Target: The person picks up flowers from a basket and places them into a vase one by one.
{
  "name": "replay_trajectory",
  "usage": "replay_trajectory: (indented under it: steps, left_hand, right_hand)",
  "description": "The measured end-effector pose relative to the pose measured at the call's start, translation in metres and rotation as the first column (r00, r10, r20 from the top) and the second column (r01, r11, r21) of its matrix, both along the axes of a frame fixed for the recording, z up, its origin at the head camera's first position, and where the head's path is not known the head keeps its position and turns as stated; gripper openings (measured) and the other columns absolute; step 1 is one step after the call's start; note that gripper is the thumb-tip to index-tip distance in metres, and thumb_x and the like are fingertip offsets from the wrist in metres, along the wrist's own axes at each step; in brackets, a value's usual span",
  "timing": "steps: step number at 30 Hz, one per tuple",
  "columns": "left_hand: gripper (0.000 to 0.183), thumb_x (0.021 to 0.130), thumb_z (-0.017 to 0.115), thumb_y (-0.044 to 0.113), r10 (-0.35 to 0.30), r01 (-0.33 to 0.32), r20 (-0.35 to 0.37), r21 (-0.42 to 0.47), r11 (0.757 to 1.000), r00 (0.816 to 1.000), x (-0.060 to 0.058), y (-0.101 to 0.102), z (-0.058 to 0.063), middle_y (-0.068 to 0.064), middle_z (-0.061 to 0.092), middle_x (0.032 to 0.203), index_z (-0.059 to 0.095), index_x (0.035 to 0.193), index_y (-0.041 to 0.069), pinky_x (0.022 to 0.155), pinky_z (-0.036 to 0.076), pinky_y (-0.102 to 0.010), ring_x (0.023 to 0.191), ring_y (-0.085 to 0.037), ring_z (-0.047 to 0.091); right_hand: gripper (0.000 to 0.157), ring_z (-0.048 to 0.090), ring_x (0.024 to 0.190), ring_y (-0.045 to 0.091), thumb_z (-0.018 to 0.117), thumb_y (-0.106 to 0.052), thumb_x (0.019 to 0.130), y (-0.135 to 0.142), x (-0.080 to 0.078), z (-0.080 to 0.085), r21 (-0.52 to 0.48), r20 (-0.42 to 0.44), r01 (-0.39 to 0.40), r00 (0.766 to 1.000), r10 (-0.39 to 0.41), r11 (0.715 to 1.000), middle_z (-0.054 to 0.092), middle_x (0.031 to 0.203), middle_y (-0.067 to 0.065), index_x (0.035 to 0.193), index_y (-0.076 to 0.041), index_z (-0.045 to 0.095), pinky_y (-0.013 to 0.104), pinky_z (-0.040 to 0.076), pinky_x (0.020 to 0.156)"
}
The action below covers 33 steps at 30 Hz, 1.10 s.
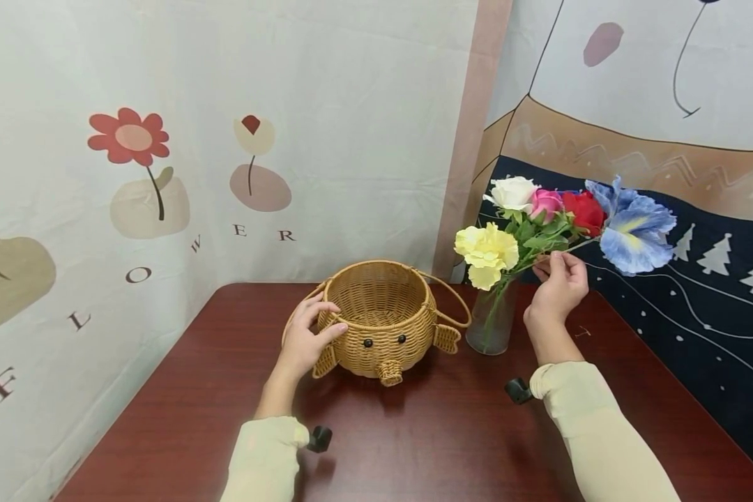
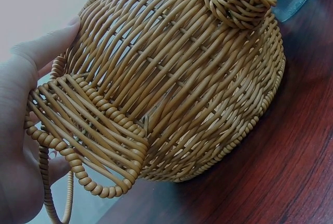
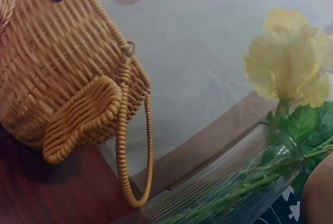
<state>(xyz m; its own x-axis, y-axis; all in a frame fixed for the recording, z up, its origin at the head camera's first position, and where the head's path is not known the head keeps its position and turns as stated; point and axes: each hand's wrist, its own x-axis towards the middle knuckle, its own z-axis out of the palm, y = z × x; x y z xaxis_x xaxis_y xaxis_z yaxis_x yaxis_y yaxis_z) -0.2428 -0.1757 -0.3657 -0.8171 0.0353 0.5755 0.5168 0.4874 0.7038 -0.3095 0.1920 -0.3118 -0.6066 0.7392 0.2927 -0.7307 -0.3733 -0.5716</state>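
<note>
A wicker basket shaped like an elephant stands on the table with its trunk towards me. My left hand holds the basket at its left side, by the ear; the thumb lies against the weave. At the right, a clear glass vase holds several flowers. My right hand pinches the stem of the blue iris just above the vase mouth. The yellow flower leans left, with a white rose, a pink rose and a red rose behind it.
The dark red wooden table ends at a printed flower backdrop behind and a dark patterned cloth on the right. One basket handle hangs out on the vase's side, close to the glass.
</note>
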Motion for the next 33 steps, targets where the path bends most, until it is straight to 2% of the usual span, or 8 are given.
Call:
replay_trajectory:
  steps: [4, 13, 19, 24, 28, 33]
  left_hand:
    - [0.028, 0.073, 0.069, 0.019, -0.006, 0.006, 0.005, 0.006, 1.0, 1.0, 0.0, 0.0, 0.0, -0.014, 0.039, 0.127, 0.058, 0.095, 0.006, 0.086, 0.037, -0.043, 0.116, -0.034, 0.033]
    - [0.027, 0.073, 0.069, 0.019, -0.006, 0.006, 0.004, 0.021, 1.0, 1.0, 0.002, 0.0, 0.001, -0.014, 0.039, 0.128, 0.058, 0.094, 0.006, 0.087, 0.036, -0.044, 0.117, -0.033, 0.032]
    - [0.027, 0.073, 0.069, 0.017, -0.007, 0.007, 0.013, 0.021, 1.0, 1.0, 0.003, 0.001, 0.001, -0.015, 0.038, 0.128, 0.058, 0.094, 0.005, 0.087, 0.036, -0.045, 0.117, -0.033, 0.032]
    - [0.026, 0.073, 0.069, 0.017, -0.011, 0.011, 0.012, 0.027, 1.0, 1.0, 0.003, 0.001, 0.002, -0.015, 0.038, 0.128, 0.058, 0.094, 0.006, 0.088, 0.036, -0.044, 0.117, -0.034, 0.033]
    - [0.027, 0.073, 0.069, 0.017, -0.022, 0.022, 0.013, 0.032, 0.999, 1.0, 0.001, 0.001, 0.001, -0.016, 0.037, 0.128, 0.058, 0.094, 0.005, 0.088, 0.035, -0.045, 0.117, -0.034, 0.032]
    - [0.027, 0.073, 0.069, 0.017, -0.017, 0.016, 0.007, 0.025, 1.0, 1.0, 0.002, 0.001, 0.002, -0.015, 0.038, 0.128, 0.058, 0.095, 0.005, 0.087, 0.035, -0.044, 0.117, -0.033, 0.032]
  right_hand:
    - [0.012, 0.056, 0.062, 0.024, 0.062, -0.006, 0.078, 0.004, -0.002, -0.002, -0.034, 0.033, -0.029, 0.999, 0.03, 0.999, 0.059, 0.071, 0.018, 0.083, 0.003, 0.057, 0.034, 0.046, 0.064]
    - [0.013, 0.055, 0.066, 0.019, 0.066, -0.011, 0.076, 0.005, -0.003, -0.005, -0.007, 0.169, -0.076, 0.983, 0.076, 0.997, 0.06, 0.072, 0.01, 0.082, 0.0, 0.062, 0.031, 0.044, 0.067]
    - [0.013, 0.055, 0.069, 0.019, 0.067, -0.013, 0.075, 0.003, -0.005, -0.009, 0.014, 0.229, -0.1, 0.969, 0.094, 0.995, 0.059, 0.073, 0.01, 0.081, -0.002, 0.063, 0.03, 0.045, 0.066]
    - [0.016, 0.056, 0.068, 0.017, 0.069, -0.014, 0.072, 0.001, -0.007, -0.013, 0.012, 0.266, -0.117, 0.958, 0.11, 0.993, 0.06, 0.073, 0.008, 0.082, -0.002, 0.064, 0.029, 0.045, 0.064]
    - [0.012, 0.056, 0.065, 0.016, 0.07, -0.012, 0.072, -0.001, -0.009, -0.017, 0.013, 0.272, -0.12, 0.956, 0.112, 0.993, 0.06, 0.07, 0.007, 0.079, -0.003, 0.065, 0.029, 0.044, 0.061]
    - [0.015, 0.055, 0.066, 0.015, 0.07, -0.011, 0.071, -0.001, -0.01, -0.02, 0.01, 0.297, -0.131, 0.947, 0.122, 0.991, 0.061, 0.074, 0.005, 0.082, -0.001, 0.066, 0.029, 0.043, 0.063]
